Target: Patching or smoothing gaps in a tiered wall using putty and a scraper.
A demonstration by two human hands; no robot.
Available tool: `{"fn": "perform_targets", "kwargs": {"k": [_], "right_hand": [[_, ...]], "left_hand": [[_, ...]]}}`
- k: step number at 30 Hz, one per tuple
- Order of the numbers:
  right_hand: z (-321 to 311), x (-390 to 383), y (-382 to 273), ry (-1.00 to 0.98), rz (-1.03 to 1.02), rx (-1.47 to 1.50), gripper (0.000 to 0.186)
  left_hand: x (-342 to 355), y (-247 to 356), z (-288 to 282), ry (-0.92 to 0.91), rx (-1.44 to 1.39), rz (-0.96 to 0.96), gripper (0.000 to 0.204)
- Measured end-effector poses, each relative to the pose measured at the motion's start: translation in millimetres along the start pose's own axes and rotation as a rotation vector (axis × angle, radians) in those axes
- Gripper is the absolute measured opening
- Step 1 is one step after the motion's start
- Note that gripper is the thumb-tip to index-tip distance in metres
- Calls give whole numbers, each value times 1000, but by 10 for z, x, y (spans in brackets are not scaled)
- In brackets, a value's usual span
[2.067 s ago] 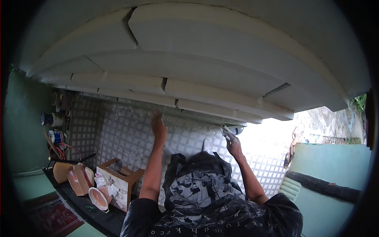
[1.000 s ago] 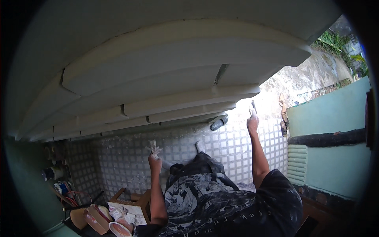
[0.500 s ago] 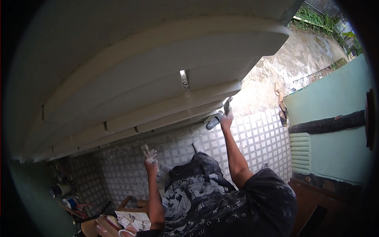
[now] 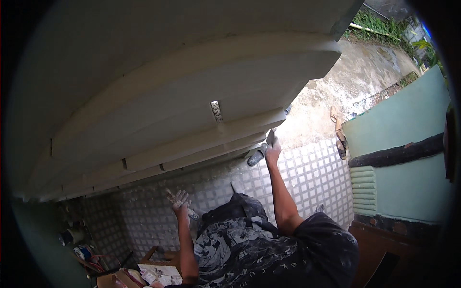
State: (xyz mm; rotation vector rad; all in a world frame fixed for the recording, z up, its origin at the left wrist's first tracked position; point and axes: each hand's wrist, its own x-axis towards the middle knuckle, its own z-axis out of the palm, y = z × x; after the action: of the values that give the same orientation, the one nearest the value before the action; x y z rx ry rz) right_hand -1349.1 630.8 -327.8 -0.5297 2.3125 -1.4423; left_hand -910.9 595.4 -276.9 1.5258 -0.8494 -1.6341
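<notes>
My right hand [image 4: 272, 152], dusted white, is closed around a thin grey scraper blade [image 4: 271, 138]. The blade is up at the right end of the pale stepped moulding [image 4: 240, 126]; whether it touches is hard to make out. Lower and to the left, my left hand [image 4: 181, 200] is whitened with powder, its fingers stretched out. A flat scraper smeared white [image 4: 169, 195] lies along that hand, partly hidden by the fingers. A narrow slot [image 4: 216, 111] with a rough, speckled inside cuts through the pale surface above the moulding.
Below is a tiled floor [image 4: 307, 168] with a grey slipper [image 4: 256, 158] near the moulding. Sandals [image 4: 340, 144] lie by the green wall [image 4: 398, 117]. A cluttered box [image 4: 115, 279], cables and a white sheet [image 4: 161, 274] are at lower left.
My left hand has turned and lowered slightly, its fingers now spread and the scraper tilted left. My right hand with its blade appears slightly lower and left; the whole view has shifted a little.
</notes>
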Motion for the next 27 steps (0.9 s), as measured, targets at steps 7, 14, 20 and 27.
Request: {"fn": "perform_targets", "kwargs": {"k": [7,14,20,27], "right_hand": [[-22,87,24,58,-78,-98,44],[-54,-68,-76,11,-53,5,29],[184,4,133,85,209,242,28],[699,622,2168,100,465,1028,19]], "left_hand": [[-128,125,156,-39,-232,-99,70],[58,-186,-132,-20,-504,-145,62],[85,-34,-50,-60,-701,-91,52],[155,-211,150,-13,-736,-221,36]]}}
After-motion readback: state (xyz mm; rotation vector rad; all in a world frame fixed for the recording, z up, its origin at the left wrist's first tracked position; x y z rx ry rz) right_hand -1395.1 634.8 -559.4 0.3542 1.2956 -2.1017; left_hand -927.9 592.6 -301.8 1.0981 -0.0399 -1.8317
